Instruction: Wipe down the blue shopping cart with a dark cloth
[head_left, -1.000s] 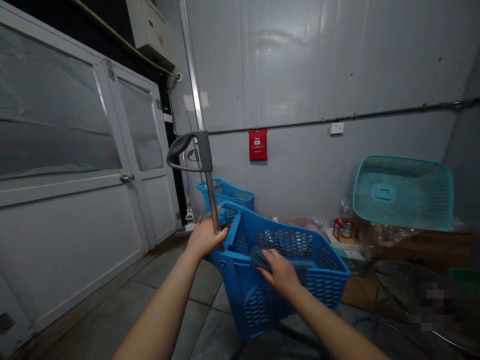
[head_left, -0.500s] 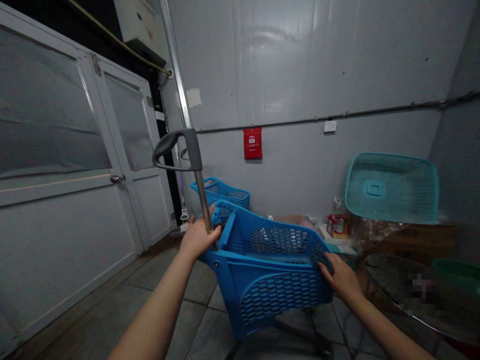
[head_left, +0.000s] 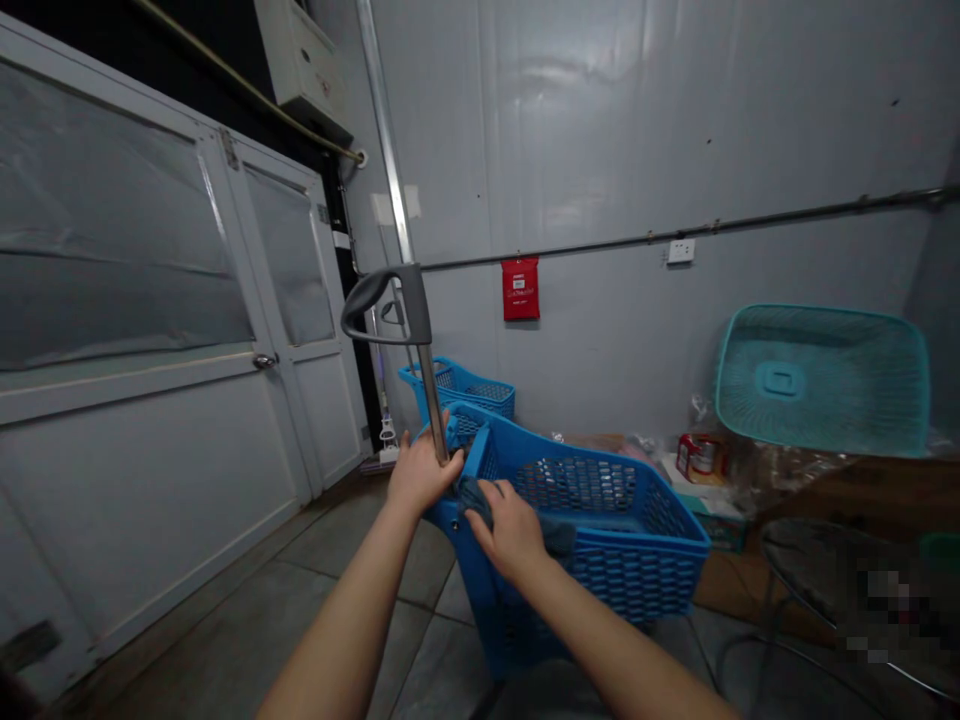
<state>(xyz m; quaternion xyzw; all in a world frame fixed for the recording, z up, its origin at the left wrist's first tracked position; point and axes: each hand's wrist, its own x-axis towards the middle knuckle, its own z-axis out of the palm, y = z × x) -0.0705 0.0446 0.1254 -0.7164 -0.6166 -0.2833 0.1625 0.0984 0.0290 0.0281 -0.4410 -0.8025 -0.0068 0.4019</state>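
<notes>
A blue plastic shopping basket (head_left: pixel 622 580) with perforated walls stands tilted in front of me. Its metal pull rod (head_left: pixel 429 385) rises from the near left corner to a grey handle (head_left: pixel 386 300). My left hand (head_left: pixel 421 472) is wrapped round the lower part of the rod. My right hand (head_left: pixel 510 530) presses a dark grey cloth (head_left: pixel 559 535) against the basket's near rim, close to the rod's corner.
A second blue basket (head_left: pixel 469 385) stands behind, by the wall. White doors (head_left: pixel 187 400) run along the left. At the right are an upturned teal basket (head_left: pixel 821 380), boxes and cans (head_left: pixel 697 458), and a round glass table (head_left: pixel 825 580). The floor is grey tile.
My right hand with the cloth has moved from the basket's right corner back left along the near rim to the corner by the rod. My left hand has stayed on the rod.
</notes>
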